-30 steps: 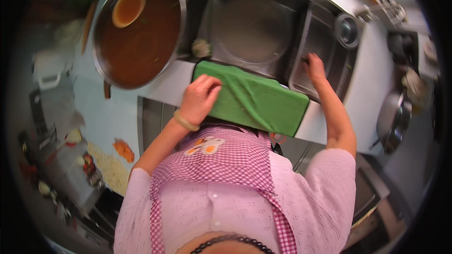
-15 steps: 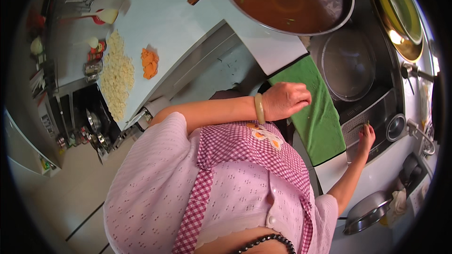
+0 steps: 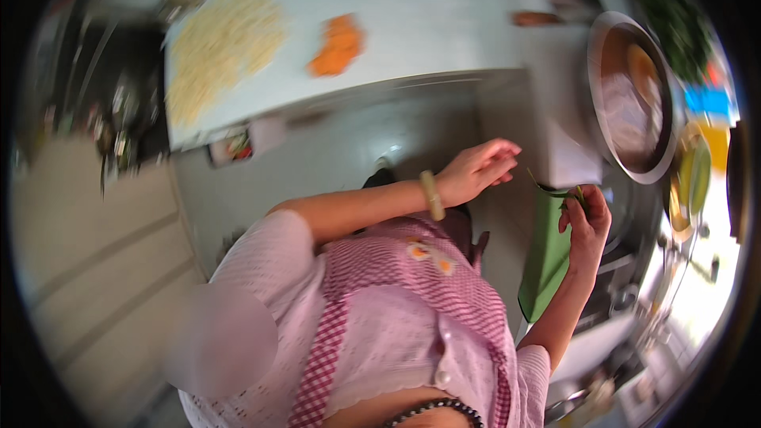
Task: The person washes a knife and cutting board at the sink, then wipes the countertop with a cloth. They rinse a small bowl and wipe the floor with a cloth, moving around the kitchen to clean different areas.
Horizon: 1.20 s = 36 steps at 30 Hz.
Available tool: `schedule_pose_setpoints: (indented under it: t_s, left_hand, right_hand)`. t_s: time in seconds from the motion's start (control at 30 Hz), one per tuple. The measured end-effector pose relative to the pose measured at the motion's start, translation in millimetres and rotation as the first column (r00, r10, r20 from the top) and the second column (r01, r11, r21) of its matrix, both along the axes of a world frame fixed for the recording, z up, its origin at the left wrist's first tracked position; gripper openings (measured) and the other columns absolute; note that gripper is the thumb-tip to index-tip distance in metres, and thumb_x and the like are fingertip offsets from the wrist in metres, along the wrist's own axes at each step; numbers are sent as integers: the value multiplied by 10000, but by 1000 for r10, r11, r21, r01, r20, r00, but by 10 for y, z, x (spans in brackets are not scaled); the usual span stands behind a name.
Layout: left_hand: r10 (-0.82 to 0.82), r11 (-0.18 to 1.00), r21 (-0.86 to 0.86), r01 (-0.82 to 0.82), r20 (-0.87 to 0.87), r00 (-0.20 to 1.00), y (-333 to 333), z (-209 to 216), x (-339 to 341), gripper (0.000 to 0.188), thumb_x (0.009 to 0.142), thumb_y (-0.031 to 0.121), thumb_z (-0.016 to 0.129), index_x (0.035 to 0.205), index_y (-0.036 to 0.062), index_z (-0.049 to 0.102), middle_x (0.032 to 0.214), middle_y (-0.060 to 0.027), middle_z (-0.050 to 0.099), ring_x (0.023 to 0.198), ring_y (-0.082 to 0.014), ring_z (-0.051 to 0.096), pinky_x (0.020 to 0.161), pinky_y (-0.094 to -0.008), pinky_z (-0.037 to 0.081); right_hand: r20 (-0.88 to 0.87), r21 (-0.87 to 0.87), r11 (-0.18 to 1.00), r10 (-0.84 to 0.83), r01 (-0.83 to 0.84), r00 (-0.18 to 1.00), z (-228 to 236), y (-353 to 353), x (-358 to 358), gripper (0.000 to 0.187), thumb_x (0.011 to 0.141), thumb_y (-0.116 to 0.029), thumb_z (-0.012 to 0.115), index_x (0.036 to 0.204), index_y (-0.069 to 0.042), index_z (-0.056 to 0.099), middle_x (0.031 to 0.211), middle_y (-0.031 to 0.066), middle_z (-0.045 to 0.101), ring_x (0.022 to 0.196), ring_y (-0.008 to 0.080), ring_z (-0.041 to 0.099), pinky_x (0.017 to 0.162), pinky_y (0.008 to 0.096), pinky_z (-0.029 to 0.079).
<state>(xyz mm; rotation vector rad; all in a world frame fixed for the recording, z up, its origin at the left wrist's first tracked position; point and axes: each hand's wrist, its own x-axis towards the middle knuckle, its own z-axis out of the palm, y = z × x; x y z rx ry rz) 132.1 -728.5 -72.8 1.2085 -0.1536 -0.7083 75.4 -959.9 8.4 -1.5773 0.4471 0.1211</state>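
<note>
My right hand (image 3: pixel 588 226) pinches a small sprig of greens (image 3: pixel 580 198) between thumb and fingertips, above a green cloth (image 3: pixel 547 250). A thin stem reaches from it toward my left hand. My left hand (image 3: pixel 479 174), with a pale bangle (image 3: pixel 432 195) at the wrist, hangs in front of my apron. Its fingers are loosely extended and nothing shows in them. The two hands are apart. Beyond my right hand stands a wide metal basin (image 3: pixel 600 95) of brownish liquid, with a round yellowish thing in it.
On the white counter (image 3: pixel 428 24) lie an orange heap (image 3: pixel 337 46) and a spread of pale, chopped pieces (image 3: pixel 230 40). A cleaver (image 3: pixel 567 6) and dark leafy greens (image 3: pixel 670 20) lie near the basin. Yellow and green bowls (image 3: pixel 691 170) stand at the right, by the sink.
My right hand has come up out of the sink, bringing the greens over the green cloth. My left hand's fingers have loosened. The view has turned, and the basin now appears farther right.
</note>
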Motion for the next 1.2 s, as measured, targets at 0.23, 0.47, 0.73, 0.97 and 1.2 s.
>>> schedule_pose_setpoints:
  t_s: [0.23,0.47,0.73,0.97,1.2]
  left_hand:
    - [520,822,-44,-567,-349,780,2078,-367,-412,500,1004,484,430,1212,51,566,1140,-94,630,1059,-182,609,950,-344,471]
    - [960,68,268,-961,-280,-10,4384,-1093,-1325,451,990,443,465,1243,76,533,1104,-62,620,928,-176,620,837,-312,499]
    - [971,-67,246,-967,-207,-120,5830,-1625,-1441,746,974,546,450,1487,41,252,1469,-161,364,1305,-288,415,1091,-397,355]
    - [972,-21,207,-978,-223,-68,6235,-2124,-1448,626,1005,496,420,1439,50,362,1407,-109,445,1232,-220,464,1050,-345,382]
    - [983,-182,268,-946,28,-181,6106,-2576,-1427,406,1025,344,440,1269,32,529,1150,-68,629,1015,-186,603,896,-339,477]
  right_hand:
    - [-73,-41,722,687,-691,723,-479,2836,601,80,888,-12,581,957,4,619,683,8,563,537,61,518,480,234,423]
    - [-110,206,432,902,-878,418,-1470,5499,380,220,852,-204,686,892,6,634,656,52,632,534,116,595,505,278,496]
    - [-162,-157,442,870,-883,465,-2982,7719,258,419,793,-156,622,1155,49,571,971,220,670,921,315,669,856,343,532]
    - [69,-477,321,942,-818,329,-2874,7783,-92,361,827,-43,552,1183,-5,599,1069,244,634,1024,382,612,917,419,501]
    - [-38,-605,66,993,-794,111,-3117,7727,83,496,724,63,580,1205,-46,525,1268,217,499,1015,396,616,869,470,520]
